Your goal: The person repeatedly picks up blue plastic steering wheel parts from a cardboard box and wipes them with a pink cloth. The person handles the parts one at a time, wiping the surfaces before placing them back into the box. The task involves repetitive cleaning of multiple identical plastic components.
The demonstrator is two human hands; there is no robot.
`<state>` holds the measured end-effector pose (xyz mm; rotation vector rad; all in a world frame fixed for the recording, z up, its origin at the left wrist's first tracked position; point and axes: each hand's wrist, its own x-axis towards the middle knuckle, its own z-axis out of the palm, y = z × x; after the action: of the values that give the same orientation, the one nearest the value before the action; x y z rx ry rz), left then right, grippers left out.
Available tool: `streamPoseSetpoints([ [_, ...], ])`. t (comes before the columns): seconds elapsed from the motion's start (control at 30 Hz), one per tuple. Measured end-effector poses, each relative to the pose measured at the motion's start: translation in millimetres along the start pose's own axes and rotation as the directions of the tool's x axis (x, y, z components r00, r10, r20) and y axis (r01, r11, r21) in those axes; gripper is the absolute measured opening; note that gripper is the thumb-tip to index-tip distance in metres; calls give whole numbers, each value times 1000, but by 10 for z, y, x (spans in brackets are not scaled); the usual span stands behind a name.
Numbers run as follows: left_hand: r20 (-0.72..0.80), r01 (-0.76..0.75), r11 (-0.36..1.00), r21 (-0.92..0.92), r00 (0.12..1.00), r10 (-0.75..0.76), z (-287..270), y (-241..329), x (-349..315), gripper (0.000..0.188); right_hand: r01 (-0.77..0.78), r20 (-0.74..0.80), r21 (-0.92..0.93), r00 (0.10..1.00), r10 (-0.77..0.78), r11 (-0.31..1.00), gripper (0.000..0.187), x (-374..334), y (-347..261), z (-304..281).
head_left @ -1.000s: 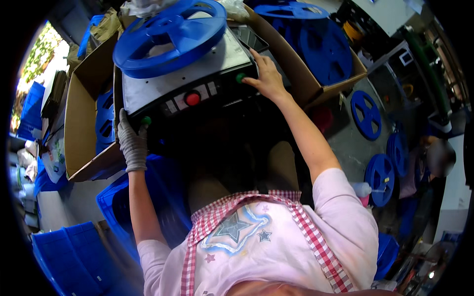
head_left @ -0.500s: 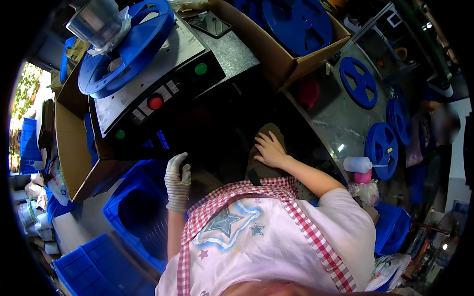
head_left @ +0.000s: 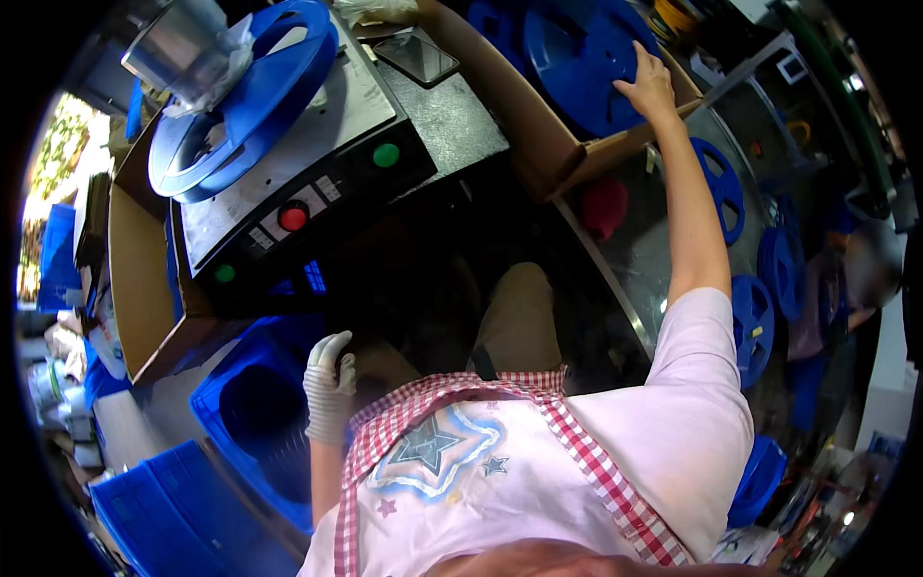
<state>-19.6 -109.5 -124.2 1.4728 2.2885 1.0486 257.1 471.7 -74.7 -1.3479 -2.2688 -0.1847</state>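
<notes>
My right hand is bare and stretched out to the far right, over the edge of a blue plastic reel. Its fingers are apart; whether they touch the reel is hard to tell. That reel stands with others in a cardboard box. My left hand, in a pale knitted glove, hovers at my left side by a blue bin. Its fingers are loosely bent, apart from the thumb, with nothing seen between them. Ahead on the left, another blue reel sits tilted on a machine under a metal cylinder.
The machine's front panel carries a red button and a green button. A phone lies beside it. More blue reels rest on the right-hand table. A second cardboard box stands left. Another person is at far right.
My right hand has left my knee and reached forward and right to the reel in the box. My left hand has shifted slightly left and down. The view has moved a little.
</notes>
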Motion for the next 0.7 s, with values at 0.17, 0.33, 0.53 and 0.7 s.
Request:
streamPoseSetpoints([
  [0.17, -104, 199, 978, 68, 976, -192, -351, -214, -363, 26, 59, 288, -320, 957, 38, 946, 103, 414, 82, 390],
  [0.33, -138, 383, 916, 118, 920, -367, -640, -202, -506, 29, 186, 260, -402, 962, -83, 897, 103, 551, 76, 334],
  [0.53, -223, -68, 957, 283, 966, 135, -1288, -1, 497, 31, 429, 125, -361, 902, -413, 828, 82, 744, -219, -468],
  [0.7, -278, -279, 821, 498, 845, 456, -1461, 285, 1575, 43, 155, 120, 4, 981, -154, 988, 64, 295, 75, -1355],
])
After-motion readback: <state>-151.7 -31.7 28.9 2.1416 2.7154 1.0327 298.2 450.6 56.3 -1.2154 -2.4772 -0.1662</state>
